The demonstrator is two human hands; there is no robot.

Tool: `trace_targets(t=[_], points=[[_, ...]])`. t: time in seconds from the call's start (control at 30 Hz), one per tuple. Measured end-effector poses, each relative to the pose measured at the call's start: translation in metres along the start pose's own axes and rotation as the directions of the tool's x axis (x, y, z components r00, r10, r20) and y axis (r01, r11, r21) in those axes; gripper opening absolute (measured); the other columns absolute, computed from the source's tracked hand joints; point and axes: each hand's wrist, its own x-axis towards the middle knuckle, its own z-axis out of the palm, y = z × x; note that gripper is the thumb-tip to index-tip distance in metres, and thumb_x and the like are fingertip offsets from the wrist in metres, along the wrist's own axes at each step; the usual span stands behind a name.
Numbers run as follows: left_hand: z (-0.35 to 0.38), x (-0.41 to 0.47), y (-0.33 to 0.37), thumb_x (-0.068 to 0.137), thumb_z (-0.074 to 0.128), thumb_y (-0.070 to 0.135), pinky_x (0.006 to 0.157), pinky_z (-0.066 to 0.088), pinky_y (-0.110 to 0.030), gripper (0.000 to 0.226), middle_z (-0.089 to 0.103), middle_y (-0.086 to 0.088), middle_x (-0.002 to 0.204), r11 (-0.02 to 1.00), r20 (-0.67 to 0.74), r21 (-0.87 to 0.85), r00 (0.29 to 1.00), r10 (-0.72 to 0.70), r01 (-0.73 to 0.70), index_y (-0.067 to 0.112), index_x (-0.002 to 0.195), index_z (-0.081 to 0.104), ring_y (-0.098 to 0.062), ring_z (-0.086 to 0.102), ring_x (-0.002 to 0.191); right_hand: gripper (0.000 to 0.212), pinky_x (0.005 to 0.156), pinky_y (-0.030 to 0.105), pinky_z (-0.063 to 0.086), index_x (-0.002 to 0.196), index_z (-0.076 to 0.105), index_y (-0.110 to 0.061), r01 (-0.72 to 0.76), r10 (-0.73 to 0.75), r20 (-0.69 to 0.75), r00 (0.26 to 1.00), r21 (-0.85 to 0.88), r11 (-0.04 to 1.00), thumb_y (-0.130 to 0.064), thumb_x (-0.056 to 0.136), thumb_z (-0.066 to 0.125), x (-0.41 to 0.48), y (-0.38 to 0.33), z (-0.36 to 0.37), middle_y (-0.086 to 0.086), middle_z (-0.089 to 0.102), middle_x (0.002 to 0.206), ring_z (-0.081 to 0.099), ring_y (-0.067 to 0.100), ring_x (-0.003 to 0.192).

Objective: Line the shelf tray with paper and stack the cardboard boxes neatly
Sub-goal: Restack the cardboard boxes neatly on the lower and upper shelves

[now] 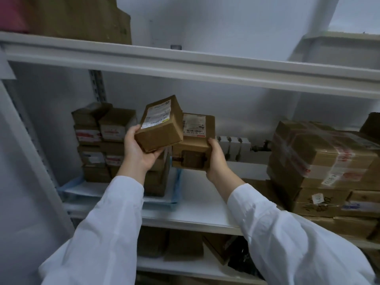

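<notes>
My left hand point(139, 150) grips a small cardboard box point(162, 124) with a white label, tilted and lifted above the shelf. Beside it, my right hand point(216, 161) holds a second labelled cardboard box point(194, 140) from its right side and underneath. Both boxes hang in the air over the middle shelf. Below and to the left, a blue-edged sheet of paper point(176, 188) lines the shelf tray point(185, 219). On it stands a stack of small cardboard boxes point(98, 145), and a lower stack point(159, 177) is partly hidden behind my left wrist.
A large pile of taped cardboard boxes point(320, 161) fills the shelf's right side. White boxes point(234, 148) stand at the back wall. The upper shelf beam point(185, 64) runs overhead with a big carton point(82, 17) on it. Dark items sit on the lower shelf point(240, 256).
</notes>
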Motion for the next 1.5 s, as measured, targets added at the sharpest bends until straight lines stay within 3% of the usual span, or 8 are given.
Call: trace_targets(t=[0.3,0.47,0.73,1.0,1.13,1.23,1.37,1.5], points=[[0.005,0.012,0.061,0.094,0.051,0.032,0.084,0.054,-0.042,0.021,0.066,-0.014,0.096,0.966,0.001,0.244,0.996,0.086,-0.084,0.012,0.097,0.056,-0.027,0.064,0.094,0.049,0.095,0.048,0.051,0.130,0.050,-0.022,-0.017,0.020,0.057,0.998,-0.048,0.999,-0.051,0.091,0.046,0.018,0.024,0.073,0.010,0.067,0.117,0.066,0.027,0.103],[0.002,0.040,0.081,0.097,0.046,0.035,0.079,0.054,-0.035,0.024,0.066,-0.007,0.091,0.891,-0.041,0.443,0.990,0.135,-0.103,0.016,0.090,0.057,-0.021,0.062,0.086,0.078,0.096,0.050,0.050,0.141,0.041,-0.026,-0.027,0.034,0.059,0.998,-0.124,0.992,-0.065,0.074,0.050,0.058,0.045,0.100,0.008,0.062,0.126,0.064,0.029,0.108],[-0.005,0.074,0.086,0.089,0.051,0.048,0.097,0.049,-0.042,0.052,0.060,-0.007,0.122,0.743,-0.122,0.669,0.982,0.142,-0.024,0.013,0.129,0.051,-0.028,0.057,0.109,0.087,0.096,0.051,0.048,0.136,0.044,-0.028,-0.085,0.095,0.035,0.995,-0.232,0.969,-0.073,0.062,0.042,0.098,0.057,0.122,0.007,0.062,0.123,0.061,0.031,0.109],[-0.009,0.093,0.080,0.094,0.037,0.056,0.096,0.045,-0.037,0.059,0.056,-0.006,0.113,0.599,-0.115,0.799,0.969,0.218,-0.040,0.008,0.127,0.049,-0.028,0.055,0.106,0.064,0.103,0.050,0.044,0.130,0.050,-0.020,-0.141,0.177,0.089,0.980,-0.312,0.940,-0.066,0.090,0.032,0.063,0.042,0.128,0.012,0.062,0.125,0.058,0.032,0.114],[-0.011,0.097,0.077,0.095,0.026,0.058,0.093,0.041,-0.035,0.067,0.049,-0.011,0.135,0.550,-0.152,0.835,0.969,0.196,0.019,0.008,0.137,0.040,-0.031,0.049,0.119,0.067,0.103,0.050,0.043,0.137,0.045,-0.023,-0.157,0.204,0.117,0.972,-0.325,0.933,-0.068,0.088,0.035,0.062,0.042,0.126,0.011,0.058,0.130,0.056,0.031,0.116],[-0.013,0.099,0.074,0.092,0.019,0.066,0.107,0.038,-0.042,0.078,0.042,-0.012,0.145,0.556,-0.196,0.826,0.972,0.132,0.092,0.010,0.144,0.032,-0.033,0.044,0.128,0.060,0.101,0.047,0.046,0.130,0.051,-0.019,-0.164,0.215,0.138,0.967,-0.311,0.936,-0.063,0.091,0.037,0.065,0.039,0.123,0.012,0.063,0.122,0.060,0.029,0.104],[-0.016,0.097,0.069,0.084,0.019,0.076,0.109,0.036,-0.048,0.087,0.041,-0.011,0.147,0.598,-0.184,0.796,0.979,0.094,0.092,0.016,0.146,0.031,-0.034,0.044,0.129,0.065,0.098,0.043,0.048,0.130,0.053,-0.018,-0.170,0.229,0.162,0.960,-0.314,0.934,-0.066,0.090,0.036,0.062,0.040,0.121,0.011,0.065,0.114,0.062,0.025,0.092],[-0.025,0.103,0.065,0.076,0.024,0.082,0.110,0.033,-0.051,0.095,0.036,-0.010,0.150,0.718,-0.185,0.695,0.977,0.110,0.051,0.022,0.149,0.025,-0.034,0.040,0.132,0.077,0.091,0.044,0.047,0.139,0.044,-0.021,-0.183,0.240,0.221,0.945,-0.247,0.951,-0.074,0.085,0.032,0.053,0.041,0.121,0.013,0.059,0.130,0.059,0.029,0.114]])
